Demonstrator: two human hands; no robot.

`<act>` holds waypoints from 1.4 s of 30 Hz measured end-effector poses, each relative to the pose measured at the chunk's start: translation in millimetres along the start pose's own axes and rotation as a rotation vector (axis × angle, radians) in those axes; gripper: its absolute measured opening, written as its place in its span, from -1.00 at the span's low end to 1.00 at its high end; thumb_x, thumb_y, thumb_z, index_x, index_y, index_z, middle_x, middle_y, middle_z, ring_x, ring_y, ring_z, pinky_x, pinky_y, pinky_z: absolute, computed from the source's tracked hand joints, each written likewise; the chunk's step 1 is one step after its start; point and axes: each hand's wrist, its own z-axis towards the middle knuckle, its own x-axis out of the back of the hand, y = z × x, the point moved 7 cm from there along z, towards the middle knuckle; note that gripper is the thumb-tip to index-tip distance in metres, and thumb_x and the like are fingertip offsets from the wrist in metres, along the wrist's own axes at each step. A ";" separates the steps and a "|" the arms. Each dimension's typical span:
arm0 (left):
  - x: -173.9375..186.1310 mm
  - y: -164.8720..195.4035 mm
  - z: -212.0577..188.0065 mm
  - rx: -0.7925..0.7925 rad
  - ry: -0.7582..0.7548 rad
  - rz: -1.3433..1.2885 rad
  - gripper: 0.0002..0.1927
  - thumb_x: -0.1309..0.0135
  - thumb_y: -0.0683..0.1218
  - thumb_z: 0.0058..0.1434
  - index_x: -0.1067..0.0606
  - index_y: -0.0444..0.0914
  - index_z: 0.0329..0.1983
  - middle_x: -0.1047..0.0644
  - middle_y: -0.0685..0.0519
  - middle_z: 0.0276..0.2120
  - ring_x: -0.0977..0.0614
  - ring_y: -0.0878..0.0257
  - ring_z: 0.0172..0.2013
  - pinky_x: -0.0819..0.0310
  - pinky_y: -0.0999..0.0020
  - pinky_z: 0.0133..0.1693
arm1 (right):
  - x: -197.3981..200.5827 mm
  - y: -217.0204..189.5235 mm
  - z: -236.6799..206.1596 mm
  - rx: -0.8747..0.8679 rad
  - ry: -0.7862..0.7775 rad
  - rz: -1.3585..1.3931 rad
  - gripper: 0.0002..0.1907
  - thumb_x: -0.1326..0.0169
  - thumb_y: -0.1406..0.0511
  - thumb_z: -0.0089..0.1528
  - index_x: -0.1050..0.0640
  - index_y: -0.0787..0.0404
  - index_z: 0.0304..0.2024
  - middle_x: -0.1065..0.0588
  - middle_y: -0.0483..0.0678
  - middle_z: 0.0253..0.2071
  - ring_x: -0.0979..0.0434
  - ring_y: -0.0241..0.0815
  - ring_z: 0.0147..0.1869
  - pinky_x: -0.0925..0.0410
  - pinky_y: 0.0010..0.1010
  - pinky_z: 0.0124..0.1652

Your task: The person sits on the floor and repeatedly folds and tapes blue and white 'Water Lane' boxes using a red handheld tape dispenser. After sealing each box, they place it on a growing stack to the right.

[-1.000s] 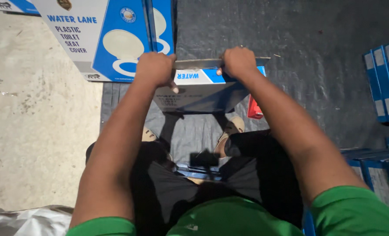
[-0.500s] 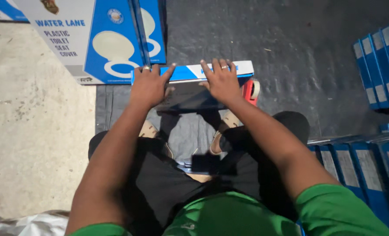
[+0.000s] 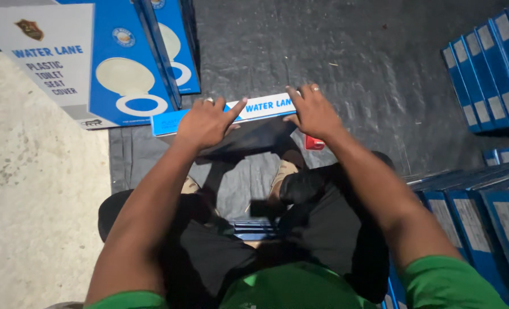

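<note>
Flat blue-and-white box [image 3: 254, 109] stood on edge on the dark mat [image 3: 351, 51].
Left hand [image 3: 206, 122] and right hand [image 3: 313, 111] pressed flat on its top edge, fingers spread, gripping nothing.

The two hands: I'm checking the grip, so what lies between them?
Head view: only the flat blue-and-white box's top edge spans between left hand and right hand.

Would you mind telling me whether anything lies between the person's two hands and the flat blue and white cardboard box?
Nothing visible does: the left hand and the right hand both rest flat on the flat blue and white cardboard box.
</note>
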 end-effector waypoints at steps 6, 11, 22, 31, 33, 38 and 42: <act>4.0 -2.0 8.5 0.041 -0.058 -0.041 -0.32 0.01 0.24 0.31 -0.26 0.01 0.48 -0.53 -0.21 -0.14 -0.61 -0.15 -0.26 -0.46 -0.04 -0.16 | -15.3 5.5 1.3 0.068 0.035 0.004 -0.22 -0.30 0.09 0.16 -0.39 0.26 0.35 -0.39 0.29 0.10 -0.36 0.35 0.20 -0.31 0.02 0.14; -10.0 13.8 59.4 -0.025 -0.129 -0.199 -0.27 -0.03 0.30 0.24 -0.26 -0.05 0.42 -0.50 -0.27 -0.08 -0.61 -0.23 -0.22 -0.48 -0.12 -0.22 | -8.7 4.2 8.8 0.164 0.085 0.021 -0.24 -0.30 0.14 0.18 -0.40 0.24 0.37 -0.39 0.30 0.16 -0.37 0.33 0.23 -0.31 0.02 0.19; -20.9 30.8 90.5 -0.036 -0.028 -0.052 -0.40 0.00 0.12 0.36 -0.31 0.04 0.48 -0.53 -0.18 -0.10 -0.61 -0.12 -0.21 -0.46 -0.03 -0.16 | -42.7 202.2 -28.2 -0.384 0.205 0.743 -0.42 -0.16 0.25 0.37 -0.34 0.20 0.41 -0.48 0.12 0.24 -0.51 -0.05 0.27 -0.36 -0.23 0.21; -19.7 33.0 101.5 -0.009 -0.025 -0.024 -0.41 -0.05 0.15 0.38 -0.33 0.09 0.48 -0.53 -0.13 -0.02 -0.58 -0.11 -0.22 -0.45 0.04 -0.14 | -258.9 214.5 -218.1 -1.520 -0.106 1.107 -0.50 -0.23 0.04 0.28 -0.52 0.32 0.02 -0.58 0.04 -0.20 -0.57 -0.13 -0.23 -0.44 -0.23 -0.29; -26.1 32.3 101.2 0.001 -0.070 -0.029 -0.41 -0.06 0.15 0.40 -0.32 0.09 0.50 -0.52 -0.13 0.01 -0.58 -0.11 -0.22 -0.45 0.04 -0.14 | -274.2 215.9 -222.1 -1.570 -0.084 1.058 -0.45 -0.25 0.05 0.26 -0.49 0.33 0.08 -0.58 0.05 -0.17 -0.60 -0.11 -0.21 -0.46 -0.20 -0.27; -31.2 31.4 102.0 0.028 -0.134 -0.015 -0.33 -0.12 0.17 0.33 -0.29 0.14 0.50 -0.51 -0.14 0.08 -0.59 -0.05 -0.25 -0.44 0.06 -0.11 | -302.4 228.1 -197.5 -1.501 -0.034 1.240 -0.55 -0.28 0.12 0.26 -0.56 0.38 -0.03 -0.58 0.10 -0.28 -0.55 -0.10 -0.39 -0.38 -0.22 -0.44; -32.7 29.6 99.1 0.085 -0.179 -0.006 -0.30 -0.15 0.18 0.27 -0.29 0.20 0.50 -0.51 -0.10 0.08 -0.58 -0.09 -0.23 -0.45 0.11 -0.12 | -312.4 236.8 -184.3 -1.349 -0.179 1.037 -0.74 -0.33 0.21 0.22 -0.65 0.30 -0.21 -0.60 0.02 -0.34 -0.51 -0.22 -0.43 -0.36 -0.30 -0.49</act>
